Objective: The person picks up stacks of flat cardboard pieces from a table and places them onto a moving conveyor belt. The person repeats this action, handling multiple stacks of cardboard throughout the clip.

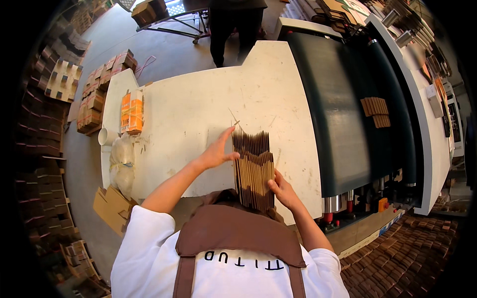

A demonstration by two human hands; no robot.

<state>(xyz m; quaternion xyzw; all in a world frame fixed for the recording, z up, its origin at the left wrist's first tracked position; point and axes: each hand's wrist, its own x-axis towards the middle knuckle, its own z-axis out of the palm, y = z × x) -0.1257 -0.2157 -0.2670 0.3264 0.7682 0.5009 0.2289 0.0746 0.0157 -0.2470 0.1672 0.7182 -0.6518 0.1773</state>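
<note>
A stack of folded brown cardboard sheets [254, 174] stands on edge at the near side of the pale table, its thin edges facing up in two stepped rows. At its left flank is my left hand [218, 149], fingers spread, with the thumb and fingertips at the far part of the stack. My right hand [282, 189] grips the stack's near right side, thumb on the edges and the other fingers partly hidden. The near end of the stack reaches toward my brown apron [233, 231].
The pale table [198, 109] adjoins a machine with a dark green belt [333, 114] carrying a small cardboard bundle [376, 111]. An orange-and-white box [132, 111] and a plastic bag [122, 159] lie at left. Beyond the table stands a person [233, 30]. Cardboard piles [397, 253] surround the area.
</note>
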